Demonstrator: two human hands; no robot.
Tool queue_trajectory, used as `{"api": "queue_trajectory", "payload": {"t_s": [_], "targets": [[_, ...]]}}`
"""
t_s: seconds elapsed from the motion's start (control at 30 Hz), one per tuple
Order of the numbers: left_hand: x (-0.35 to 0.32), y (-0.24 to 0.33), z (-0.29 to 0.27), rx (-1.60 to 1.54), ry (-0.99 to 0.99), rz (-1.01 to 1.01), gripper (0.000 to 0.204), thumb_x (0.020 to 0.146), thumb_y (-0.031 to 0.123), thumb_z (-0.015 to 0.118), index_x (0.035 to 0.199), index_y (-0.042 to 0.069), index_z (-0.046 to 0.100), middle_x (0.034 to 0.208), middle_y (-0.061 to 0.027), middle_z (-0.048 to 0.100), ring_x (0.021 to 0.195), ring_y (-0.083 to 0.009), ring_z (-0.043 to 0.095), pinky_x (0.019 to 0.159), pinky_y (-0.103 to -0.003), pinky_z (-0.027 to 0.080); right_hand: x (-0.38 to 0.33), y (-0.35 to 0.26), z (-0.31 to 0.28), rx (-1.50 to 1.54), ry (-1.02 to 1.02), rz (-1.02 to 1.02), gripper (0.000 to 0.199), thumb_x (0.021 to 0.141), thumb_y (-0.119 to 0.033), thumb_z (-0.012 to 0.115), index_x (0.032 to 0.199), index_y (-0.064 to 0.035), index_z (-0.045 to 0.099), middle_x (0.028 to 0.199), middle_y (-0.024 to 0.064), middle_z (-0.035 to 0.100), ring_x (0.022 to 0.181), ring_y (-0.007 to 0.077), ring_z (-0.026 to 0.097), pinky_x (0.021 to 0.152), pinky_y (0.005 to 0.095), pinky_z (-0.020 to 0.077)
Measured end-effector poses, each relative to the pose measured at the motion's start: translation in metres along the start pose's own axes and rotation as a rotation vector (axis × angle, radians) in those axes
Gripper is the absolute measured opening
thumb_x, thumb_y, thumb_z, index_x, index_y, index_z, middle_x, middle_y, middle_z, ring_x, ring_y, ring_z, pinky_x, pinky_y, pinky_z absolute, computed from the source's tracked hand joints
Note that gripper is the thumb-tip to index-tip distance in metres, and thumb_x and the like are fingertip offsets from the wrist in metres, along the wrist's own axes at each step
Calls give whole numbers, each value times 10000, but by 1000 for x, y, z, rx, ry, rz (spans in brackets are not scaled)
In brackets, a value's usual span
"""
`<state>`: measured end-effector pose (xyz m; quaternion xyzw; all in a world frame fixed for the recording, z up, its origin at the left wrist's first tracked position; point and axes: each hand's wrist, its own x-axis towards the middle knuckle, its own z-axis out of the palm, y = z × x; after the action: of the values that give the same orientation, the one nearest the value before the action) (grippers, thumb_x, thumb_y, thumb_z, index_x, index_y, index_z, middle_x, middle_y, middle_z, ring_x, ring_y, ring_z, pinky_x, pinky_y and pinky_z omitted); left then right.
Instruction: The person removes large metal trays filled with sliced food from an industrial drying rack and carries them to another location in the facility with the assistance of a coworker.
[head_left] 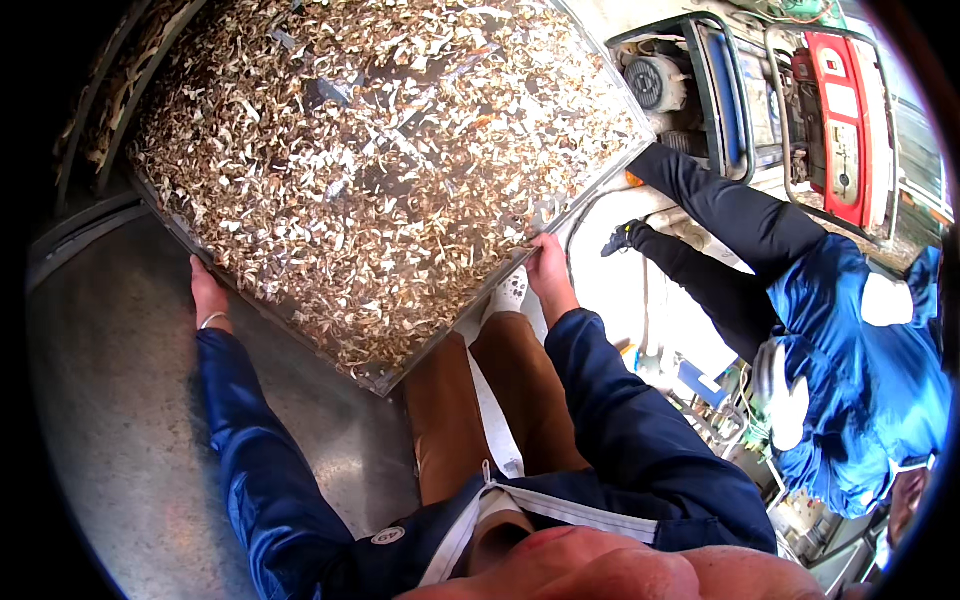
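Observation:
A large square tray [384, 384] with a thin metal rim spreads out in front of me, one corner pointing toward my body. Over its dark bottom lies a loose layer of pale, curled dried pieces [330, 200], thicker in some spots than others; I cannot make out their exact kind. My left hand [208, 295] grips the tray's left edge, its fingers mostly hidden beneath the rim. On the near right edge, my right hand [552, 278] has its thumb at the rim and its other fingers underneath.
A smooth grey metal surface [130, 400] lies at left, below curved dark rails [130, 100]. A co-worker in a blue jacket [860, 370] and white gloves is at right. Behind stand a framed machine with a motor [655, 85] and a red framed machine [842, 130].

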<state>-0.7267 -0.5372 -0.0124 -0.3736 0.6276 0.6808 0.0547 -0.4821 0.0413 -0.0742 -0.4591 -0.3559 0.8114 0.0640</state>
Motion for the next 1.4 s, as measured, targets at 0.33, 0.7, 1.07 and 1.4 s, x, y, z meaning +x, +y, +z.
{"api": "queue_trajectory", "payload": {"t_s": [0.33,0.7,1.07,1.4], "targets": [[64,-17,-41,246,2,162,426,976,354,332,1106,14,554,950,-59,618,799,-187,600,671,-341,497,-7,-7,11,-108,-12,49,75,762,-147,518,813,-130,465,636,-5,450,502,140,416,455,271,353],[69,-13,-63,365,30,211,434,971,347,348,1109,-4,561,969,-78,625,843,-186,592,747,-323,475,-21,-2,30,-116,51,-23,79,759,-167,523,808,-140,466,623,-5,449,471,129,403,429,261,333],[31,-14,-21,482,64,23,475,944,390,377,1083,-21,572,859,-75,616,715,-172,565,580,-345,440,-22,-5,2,-125,132,-10,100,744,-176,561,764,-144,468,559,-18,365,400,103,330,379,240,282],[22,2,-28,459,145,39,435,939,350,401,1097,-19,565,963,-108,592,832,-202,534,687,-336,401,-27,-7,1,-17,77,3,97,788,-160,503,833,-76,514,749,24,572,641,146,567,536,273,482]]}}
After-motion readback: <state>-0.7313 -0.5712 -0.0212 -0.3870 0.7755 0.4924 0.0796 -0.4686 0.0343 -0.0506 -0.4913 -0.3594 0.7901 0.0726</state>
